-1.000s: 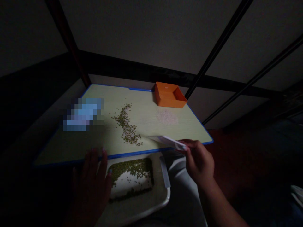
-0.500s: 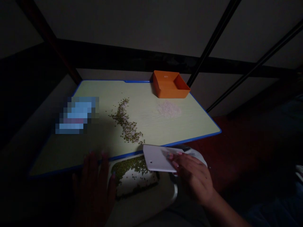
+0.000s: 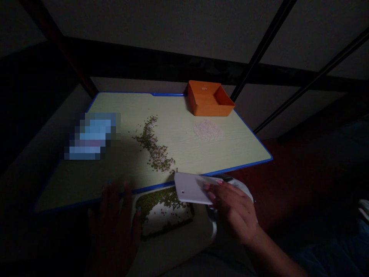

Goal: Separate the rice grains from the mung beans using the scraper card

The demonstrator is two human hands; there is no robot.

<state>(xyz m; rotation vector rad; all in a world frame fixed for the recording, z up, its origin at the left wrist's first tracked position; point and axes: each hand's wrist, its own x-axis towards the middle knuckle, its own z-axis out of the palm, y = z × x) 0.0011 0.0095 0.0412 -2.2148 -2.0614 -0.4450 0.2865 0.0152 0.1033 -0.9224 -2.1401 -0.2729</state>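
Note:
My right hand [image 3: 235, 209] grips a flat white plastic scraper [image 3: 191, 189] with a small hole near one corner. Its far corner reaches the near blue edge of the table, close to the end of a curved strip of green and whitish small beads [image 3: 157, 152]. Fingers spread, my left hand [image 3: 117, 219] rests at the table's near edge, in deep shadow. Between the hands, below the edge, a shallow tray [image 3: 168, 229] holds many small green beads, with a bare white patch in the middle. The scraper covers the tray's upper right corner.
The pale table [image 3: 121, 104] has a blue rim. An orange open bin [image 3: 210, 107] stands at its back right, with a pile of clear pinkish beads [image 3: 208, 130] in front. A blurred-out bright rectangle [image 3: 92, 134] lies on the left. Wall panels rise behind.
The view has tilted slightly, so the table and bin sit a little higher in it. The scraper stays by the near edge in my right hand; my left hand is nearly still.

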